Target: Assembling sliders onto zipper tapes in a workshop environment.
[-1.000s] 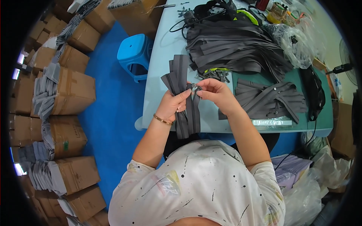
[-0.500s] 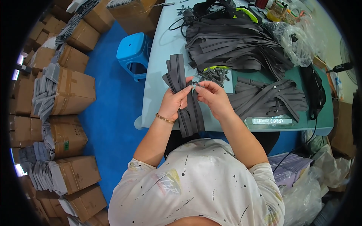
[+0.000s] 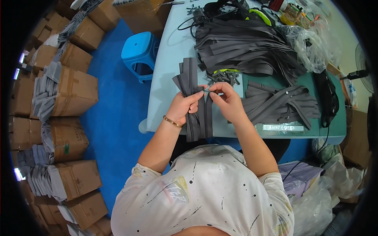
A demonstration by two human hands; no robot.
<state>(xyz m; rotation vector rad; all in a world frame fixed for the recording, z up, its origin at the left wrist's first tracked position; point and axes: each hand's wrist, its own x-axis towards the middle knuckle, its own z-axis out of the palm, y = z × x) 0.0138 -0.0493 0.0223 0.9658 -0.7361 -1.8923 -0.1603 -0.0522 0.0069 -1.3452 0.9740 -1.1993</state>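
My left hand (image 3: 185, 107) is closed round a bundle of dark grey zipper strips (image 3: 190, 74), which fan out above the fist and hang below it over the table edge. Beside it, my right hand (image 3: 228, 101) pinches the upper end of one zipper strip (image 3: 208, 114) between thumb and forefinger. The two hands' fingertips nearly meet there. Any small part between the right fingertips is too small to make out. Just beyond the hands lies a heap of small dark metal zipper sliders (image 3: 229, 77).
A large stack of grey zipper strips (image 3: 248, 47) covers the far table (image 3: 165, 78); a smaller pile (image 3: 279, 103) lies right. A black pouch (image 3: 330, 98) and clear plastic bags (image 3: 311, 47) sit beyond. A blue stool (image 3: 138, 49) and cardboard boxes (image 3: 76, 92) stand left.
My right fingers have shifted slightly right, drawing the strip's upper end a little away from the bundle. My left hand keeps its hold, and the view has shifted slightly.
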